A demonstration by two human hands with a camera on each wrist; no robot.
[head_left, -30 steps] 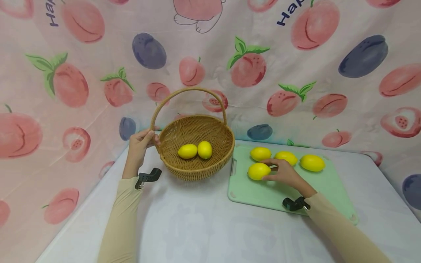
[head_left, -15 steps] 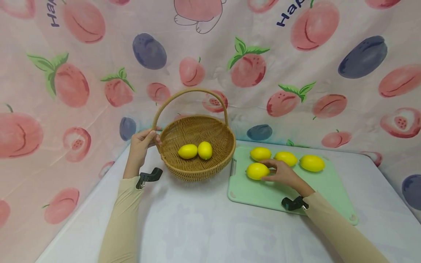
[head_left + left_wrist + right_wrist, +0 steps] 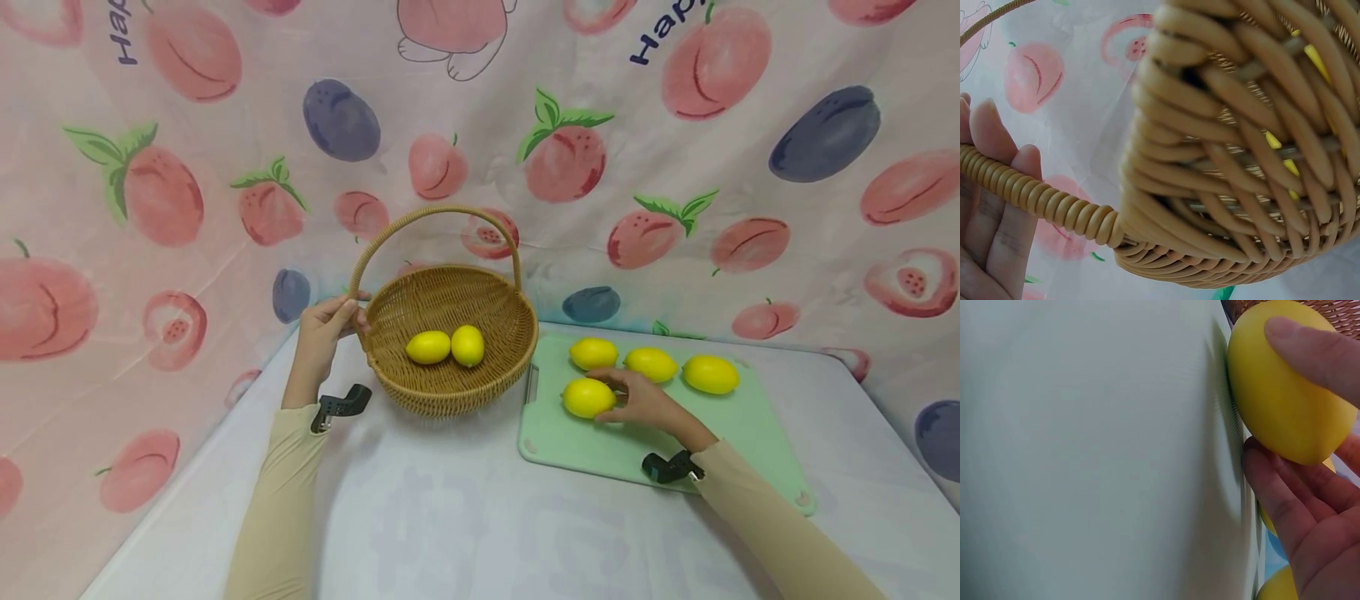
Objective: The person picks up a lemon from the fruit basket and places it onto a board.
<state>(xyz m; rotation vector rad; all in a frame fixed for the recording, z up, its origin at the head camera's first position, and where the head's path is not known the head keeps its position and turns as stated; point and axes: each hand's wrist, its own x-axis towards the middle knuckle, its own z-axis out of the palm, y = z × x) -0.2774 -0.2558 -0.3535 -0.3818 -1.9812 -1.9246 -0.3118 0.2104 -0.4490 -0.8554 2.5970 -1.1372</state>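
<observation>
My left hand [image 3: 321, 332] holds the wicker basket [image 3: 450, 400] at the left foot of its arched handle [image 3: 442, 210]. The left wrist view shows fingers [image 3: 999, 134] around the wrapped handle beside the woven wall. Inside the basket lie two lemons, one on its side [image 3: 428, 347] and one turned toward me [image 3: 468, 345]. Over the green cutting board [image 3: 585, 450], my right hand [image 3: 645, 402] grips a lemon [image 3: 587, 398]. In the right wrist view the thumb [image 3: 1316, 353] presses on that lemon, with the other fingers behind and below it.
Three more lemons lie in a row along the board's far side: left [image 3: 593, 353], middle [image 3: 651, 365] and right [image 3: 711, 374]. A white cloth covers the table [image 3: 420, 517]. A fruit-print curtain [image 3: 480, 100] rises close behind the basket and board.
The gripped lemon has shifted slightly toward me, with the right hand's fingers around it. The left hand and basket have stayed almost in place.
</observation>
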